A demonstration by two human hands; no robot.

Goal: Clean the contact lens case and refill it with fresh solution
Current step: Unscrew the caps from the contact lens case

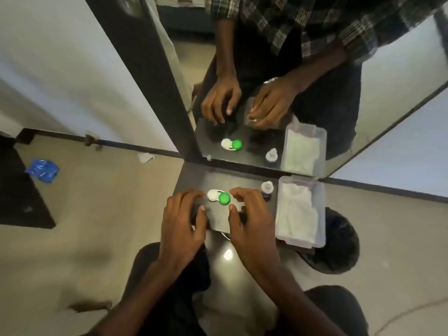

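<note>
The contact lens case (219, 196), with one white cap and one green cap, lies on a small dark shelf (194, 175) in front of a mirror. My left hand (186, 221) rests just left of the case, fingers spread, fingertips close to the white cap. My right hand (249, 219) is just right of the case, fingers curled near the green cap, holding nothing that I can see. A small solution bottle (267, 189) with a white top stands upright to the right of the case.
A clear plastic box (320, 214) with white tissue inside sits at the shelf's right end. The mirror (266, 69) behind reflects the hands and objects. A dark bin (339, 241) stands on the floor below right. A blue wrapper (42, 169) lies on the floor at left.
</note>
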